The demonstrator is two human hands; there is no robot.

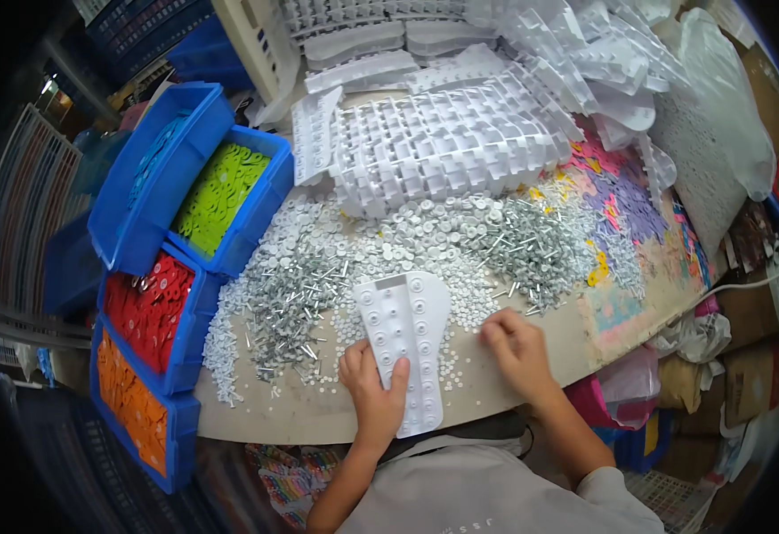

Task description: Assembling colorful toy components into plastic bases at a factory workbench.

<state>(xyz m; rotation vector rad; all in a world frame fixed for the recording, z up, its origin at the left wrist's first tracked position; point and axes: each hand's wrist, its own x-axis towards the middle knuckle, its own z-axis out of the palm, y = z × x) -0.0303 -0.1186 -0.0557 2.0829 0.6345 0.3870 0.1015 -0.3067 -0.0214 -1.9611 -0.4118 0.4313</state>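
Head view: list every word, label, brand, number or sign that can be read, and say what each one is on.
No text can be quoted with confidence.
Grey shirt: a short row of pale letters, upside down at the lower edge, too small to read surely.
Cardboard box at the right: reddish marks, too blurred to read.
White panel held in the left hand: no lettering can be made out.

Panel (407, 325) white, patterned with rows of ringed circles. Bins (185, 445) blue, holding lime-green pieces (220, 191), red pieces (149, 307), orange pieces (129, 400). Pins (291, 307) silvery; tabletop (532, 420) beige, blotched pink and blue at right.
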